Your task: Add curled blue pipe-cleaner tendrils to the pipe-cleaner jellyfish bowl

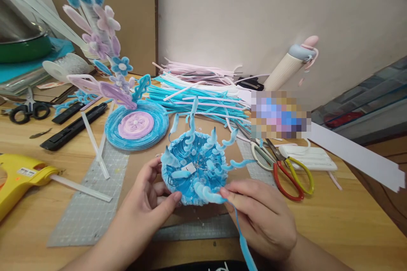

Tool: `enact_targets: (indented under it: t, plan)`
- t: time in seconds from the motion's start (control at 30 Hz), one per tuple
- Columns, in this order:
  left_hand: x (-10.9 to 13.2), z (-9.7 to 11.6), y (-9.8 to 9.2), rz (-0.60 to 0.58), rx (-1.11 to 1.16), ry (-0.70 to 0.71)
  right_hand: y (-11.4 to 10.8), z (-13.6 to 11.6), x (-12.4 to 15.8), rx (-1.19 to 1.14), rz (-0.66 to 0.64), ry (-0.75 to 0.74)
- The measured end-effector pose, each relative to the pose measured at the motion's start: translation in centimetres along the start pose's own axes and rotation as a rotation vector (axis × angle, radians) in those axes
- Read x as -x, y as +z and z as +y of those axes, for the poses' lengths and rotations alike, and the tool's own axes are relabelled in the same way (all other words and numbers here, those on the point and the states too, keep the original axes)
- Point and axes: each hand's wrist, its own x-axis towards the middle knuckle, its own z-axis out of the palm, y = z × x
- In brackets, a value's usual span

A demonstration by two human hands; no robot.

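A round, cup-shaped piece of gathered blue fabric [178,148] faces up between my hands, with several curled blue pipe cleaners sticking out of it. My left hand [152,197] grips its left rim, thumb at the front and fingers behind. At the lower right, my right hand [263,211] pinches the end of a coiled blue pipe cleaner [206,193] between thumb and forefinger. From near those fingertips a blue ribbon [244,243] hangs down. A small white tag [188,168] and some clear beads show inside the fabric.
A brown board [136,178] lies on a grey cutting mat [82,216]. Behind are a blue disc base [155,125] with pipe-cleaner flowers and pipe-cleaner bundles [200,97]. A yellow glue gun [22,175] lies left; red-and-yellow-handled pliers [288,180] and scissors [262,156] lie right.
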Motion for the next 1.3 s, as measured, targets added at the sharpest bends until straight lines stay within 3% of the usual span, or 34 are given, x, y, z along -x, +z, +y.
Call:
enact_targets:
  t: [0.37,0.97,1.3]
  plan:
    - [-0.15,-0.15,0.04,0.011,-0.001,0.016,-0.4,-0.1,-0.07,0.035,-0.028,-0.075]
    - [0.1,0.33,0.37,0.092,-0.021,0.008,-0.3,-0.04,-0.61,-0.009,-0.045,-0.021]
    - [-0.03,0.31,0.3,0.069,-0.023,0.015,-0.28,-0.32,-0.71,-0.038,-0.043,-0.011]
